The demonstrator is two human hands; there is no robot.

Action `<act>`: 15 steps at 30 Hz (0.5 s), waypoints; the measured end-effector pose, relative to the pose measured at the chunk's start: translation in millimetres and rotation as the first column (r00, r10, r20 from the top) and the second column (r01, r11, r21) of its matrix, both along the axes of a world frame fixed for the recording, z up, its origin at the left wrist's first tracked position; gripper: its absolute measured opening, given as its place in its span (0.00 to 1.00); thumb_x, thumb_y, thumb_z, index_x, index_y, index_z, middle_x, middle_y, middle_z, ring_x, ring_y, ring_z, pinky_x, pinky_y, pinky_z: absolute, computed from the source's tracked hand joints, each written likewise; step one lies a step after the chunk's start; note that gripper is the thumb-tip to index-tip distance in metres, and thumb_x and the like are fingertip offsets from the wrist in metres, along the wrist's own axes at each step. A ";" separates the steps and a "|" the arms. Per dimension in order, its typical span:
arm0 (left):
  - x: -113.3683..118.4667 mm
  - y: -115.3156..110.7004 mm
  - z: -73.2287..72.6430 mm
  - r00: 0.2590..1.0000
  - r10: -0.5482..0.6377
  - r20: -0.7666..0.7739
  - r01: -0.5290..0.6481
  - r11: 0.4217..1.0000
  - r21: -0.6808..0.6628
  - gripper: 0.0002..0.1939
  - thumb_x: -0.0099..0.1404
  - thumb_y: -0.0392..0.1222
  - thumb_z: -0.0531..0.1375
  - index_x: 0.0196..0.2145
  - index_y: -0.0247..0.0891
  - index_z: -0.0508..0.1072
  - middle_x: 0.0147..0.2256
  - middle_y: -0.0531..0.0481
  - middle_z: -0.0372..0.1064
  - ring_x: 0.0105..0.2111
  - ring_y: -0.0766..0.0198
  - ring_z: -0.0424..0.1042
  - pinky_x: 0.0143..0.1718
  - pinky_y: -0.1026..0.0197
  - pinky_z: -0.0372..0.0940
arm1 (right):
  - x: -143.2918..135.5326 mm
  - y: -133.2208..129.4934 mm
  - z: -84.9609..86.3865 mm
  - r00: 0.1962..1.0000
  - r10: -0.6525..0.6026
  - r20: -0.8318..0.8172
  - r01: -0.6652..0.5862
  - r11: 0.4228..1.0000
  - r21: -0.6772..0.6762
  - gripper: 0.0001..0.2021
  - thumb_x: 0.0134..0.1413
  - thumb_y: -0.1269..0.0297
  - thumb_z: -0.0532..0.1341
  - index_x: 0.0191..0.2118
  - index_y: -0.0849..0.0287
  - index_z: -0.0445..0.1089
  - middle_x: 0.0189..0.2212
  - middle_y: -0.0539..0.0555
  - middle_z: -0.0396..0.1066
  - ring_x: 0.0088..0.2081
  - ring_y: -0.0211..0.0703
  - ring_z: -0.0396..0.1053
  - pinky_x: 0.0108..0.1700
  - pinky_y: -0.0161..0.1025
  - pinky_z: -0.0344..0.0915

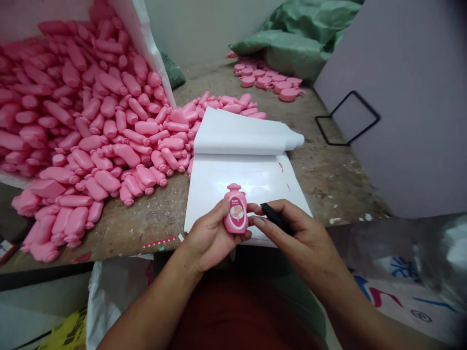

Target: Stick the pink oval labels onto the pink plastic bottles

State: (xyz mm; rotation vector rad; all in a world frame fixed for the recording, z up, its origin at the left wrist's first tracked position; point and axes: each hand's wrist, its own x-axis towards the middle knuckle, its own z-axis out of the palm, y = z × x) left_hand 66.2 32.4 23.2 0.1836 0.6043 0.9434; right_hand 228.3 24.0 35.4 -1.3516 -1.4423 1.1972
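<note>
A small pink toy bottle (230, 226) stands upright in my left hand (209, 238), its fingers wrapped around the sides and base. An oval label (238, 212) reading "BABY" covers the bottle's front. My right hand (292, 228) is closed on a black pen-like tool (277, 218), and its fingertips are beside the bottle's right side. Whether those fingertips touch the bottle I cannot tell. Beneath and beyond both hands lies a stack of white label sheets (219, 175), with the upper sheets folded back. A few pink labels remain on the exposed sheet.
A large heap of pink bottles (109, 107) spills from a white container (153, 48) at left onto the worn table (127, 223). Round pink pieces (262, 80) lie near a green sack (292, 43) at the back. A black wire stand (346, 119) is at right.
</note>
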 end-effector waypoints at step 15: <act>5.4 -3.1 9.8 0.982 0.109 -0.156 -0.113 0.994 -0.014 0.12 0.72 0.40 0.55 0.51 0.38 0.71 0.39 0.45 0.75 0.33 0.66 0.75 0.32 0.65 0.68 | 1.8 -2.0 -12.0 0.992 -0.006 0.123 -0.019 0.978 0.208 0.03 0.56 0.64 0.64 0.36 0.53 0.75 0.31 0.48 0.78 0.33 0.42 0.73 0.35 0.38 0.65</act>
